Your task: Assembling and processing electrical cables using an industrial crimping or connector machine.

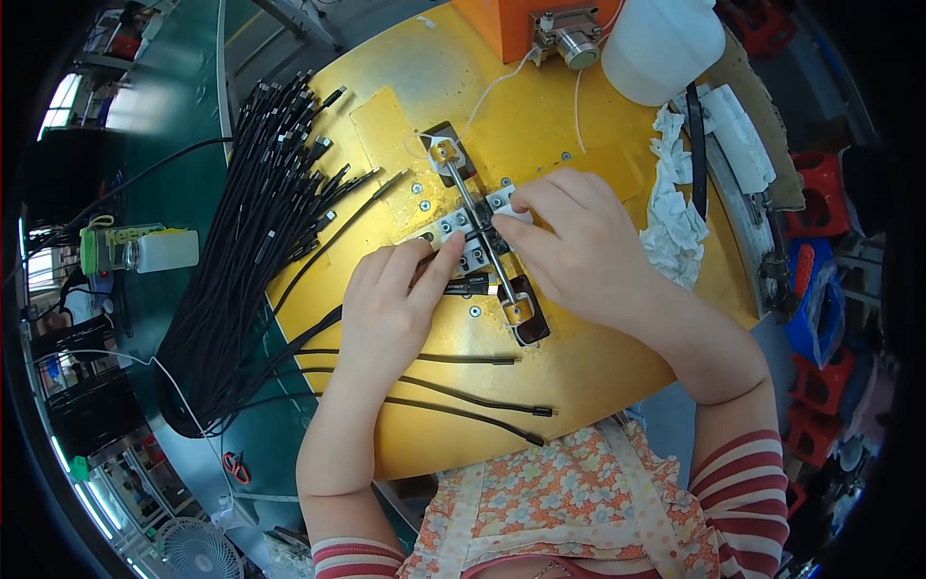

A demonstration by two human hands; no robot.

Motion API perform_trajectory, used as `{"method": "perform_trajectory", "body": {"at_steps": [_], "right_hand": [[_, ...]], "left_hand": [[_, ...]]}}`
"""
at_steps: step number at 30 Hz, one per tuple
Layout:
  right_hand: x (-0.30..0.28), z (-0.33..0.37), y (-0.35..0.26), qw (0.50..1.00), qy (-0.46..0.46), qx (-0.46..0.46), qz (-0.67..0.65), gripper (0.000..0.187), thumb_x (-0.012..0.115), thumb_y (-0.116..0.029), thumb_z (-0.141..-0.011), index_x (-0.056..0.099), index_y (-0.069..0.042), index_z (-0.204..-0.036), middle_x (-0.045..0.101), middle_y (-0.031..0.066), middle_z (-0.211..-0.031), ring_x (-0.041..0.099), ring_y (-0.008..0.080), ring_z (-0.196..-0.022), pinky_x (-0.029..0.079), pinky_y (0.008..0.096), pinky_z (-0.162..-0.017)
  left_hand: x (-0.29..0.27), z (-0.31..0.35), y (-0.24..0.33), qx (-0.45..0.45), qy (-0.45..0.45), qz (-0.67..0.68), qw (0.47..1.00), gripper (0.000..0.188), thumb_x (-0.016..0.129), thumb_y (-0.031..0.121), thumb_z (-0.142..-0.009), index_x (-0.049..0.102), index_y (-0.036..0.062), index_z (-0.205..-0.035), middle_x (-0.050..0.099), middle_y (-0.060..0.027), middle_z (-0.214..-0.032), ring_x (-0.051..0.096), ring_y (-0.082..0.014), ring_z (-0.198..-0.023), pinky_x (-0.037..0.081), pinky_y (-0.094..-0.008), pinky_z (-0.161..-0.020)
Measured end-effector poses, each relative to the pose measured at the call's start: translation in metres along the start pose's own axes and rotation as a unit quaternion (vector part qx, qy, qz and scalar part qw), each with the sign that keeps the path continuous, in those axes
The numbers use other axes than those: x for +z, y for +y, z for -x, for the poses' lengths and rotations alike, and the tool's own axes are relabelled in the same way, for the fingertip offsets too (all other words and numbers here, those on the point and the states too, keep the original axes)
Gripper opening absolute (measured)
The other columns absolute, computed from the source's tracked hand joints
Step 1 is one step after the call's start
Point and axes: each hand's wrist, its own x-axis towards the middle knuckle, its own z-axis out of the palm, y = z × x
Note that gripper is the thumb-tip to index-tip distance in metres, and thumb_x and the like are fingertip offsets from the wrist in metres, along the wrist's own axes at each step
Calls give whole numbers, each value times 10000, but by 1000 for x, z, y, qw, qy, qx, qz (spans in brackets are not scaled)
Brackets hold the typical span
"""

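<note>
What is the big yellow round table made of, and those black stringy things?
The yellow round table looks like metal with a shiny gold-yellow coat: it glints and has screws in it. The black cables look like bendy plastic or rubber with small hard plug ends.

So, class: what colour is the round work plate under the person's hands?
Yellow, gold-toned; the head view shows the work plate best.

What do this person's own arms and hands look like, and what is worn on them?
Both hands are bare, the left hand and the right hand alike: no gloves, rings or watch visible. The forearms are uncovered. Short red-and-white striped sleeves cover the upper arms, beside a floral apron bib.
</note>
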Motion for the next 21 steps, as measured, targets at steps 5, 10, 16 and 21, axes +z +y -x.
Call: {"method": "perform_trajectory", "body": {"at_steps": [5, 10, 16, 21], "right_hand": [[-8, 0, -15, 983, -65, -19, -169, 170, 695, -54, -695, 649, -39, -857, 564, 53, -821, 553, 226, -777, 436, 338, -664], [-10, 3, -13, 983, -74, -104, -132, 142, 693, -62, -712, 639, -36, -841, 594, 68, -813, 576, 225, -751, 455, 342, -636], [-24, -2, 5, 985, -75, -53, -145, 105, 635, -67, -672, 593, -46, -767, 542, 54, -740, 541, 232, -723, 449, 341, -653], [-23, -1, -1, 982, -63, -50, -171, 119, 644, -55, -678, 600, -42, -788, 541, 61, -740, 545, 239, -724, 453, 347, -660]], "left_hand": [[-2, 0, 0, -5, -3, 12, 1000, 417, 609, 50, -728, 654, 89, -1141, 552, -41, -887, 556, -192, -798, 459, -304, -698], [-4, 0, 1, -7, -12, 18, 1000, 409, 605, 49, -736, 649, 83, -1142, 564, -44, -912, 562, -197, -819, 459, -304, -713], [-6, -4, 8, -28, -15, 32, 999, 421, 671, 53, -713, 633, 63, -1132, 585, -55, -964, 574, -215, -855, 452, -329, -766], [-5, -6, 9, -15, -13, 23, 1000, 444, 689, 54, -696, 622, 47, -1134, 588, -67, -975, 572, -226, -857, 443, -352, -790]]}}
